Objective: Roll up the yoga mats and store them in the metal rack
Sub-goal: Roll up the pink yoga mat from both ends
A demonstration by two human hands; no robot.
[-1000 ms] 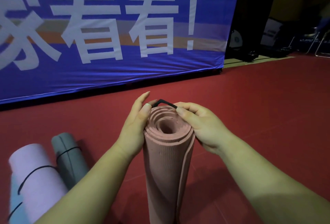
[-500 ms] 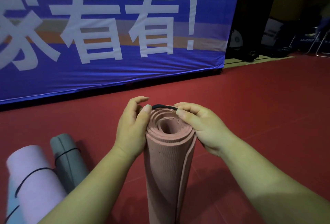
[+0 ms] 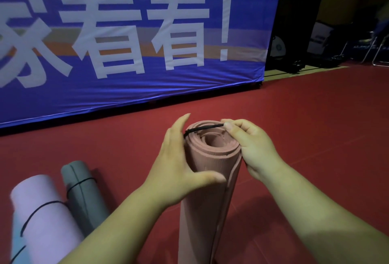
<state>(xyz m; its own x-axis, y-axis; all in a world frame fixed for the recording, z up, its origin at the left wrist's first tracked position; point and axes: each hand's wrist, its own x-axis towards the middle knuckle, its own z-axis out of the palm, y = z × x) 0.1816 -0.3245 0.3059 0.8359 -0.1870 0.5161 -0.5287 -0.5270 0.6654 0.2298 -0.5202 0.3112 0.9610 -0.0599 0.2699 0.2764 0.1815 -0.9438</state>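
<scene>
red floor (image 3: 315,116): left fingers (image 3: 180,123) clasp upright pink mat (image 3: 202,211), right fingers (image 3: 232,129) pinch black band (image 3: 205,128) (across its top)

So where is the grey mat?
Head view, lower left: the grey mat lies on the red floor beside the lilac mat, left of the left hand.

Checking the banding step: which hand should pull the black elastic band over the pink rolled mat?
Likely the right hand: it pinches the black elastic band; the left hand holds the pink rolled mat.
</scene>
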